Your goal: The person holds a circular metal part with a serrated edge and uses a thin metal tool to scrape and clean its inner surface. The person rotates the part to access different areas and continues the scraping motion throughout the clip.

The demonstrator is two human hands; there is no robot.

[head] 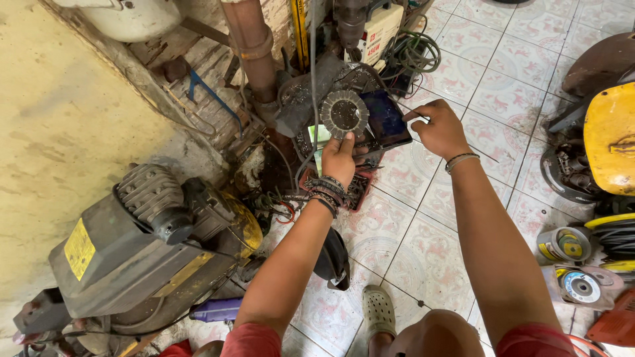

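My left hand [338,158] holds up a round, toothed, dark grey disc [344,114], like a clutch plate, gripped at its lower edge. Several bead bracelets sit on that wrist. My right hand [440,129] is to the right of the disc, pinching a thin wire or rod [477,153] that runs down to the right over the tiles. A dark tablet-like screen [385,119] lies on the floor between and behind both hands.
A grimy engine or compressor [142,244] sits at lower left against a concrete wall. A rusty pipe [254,46] and tangled cables stand behind. Yellow machinery [608,135] and grinding discs [582,285] lie at right. My sandalled foot [379,311] rests on patterned tiles.
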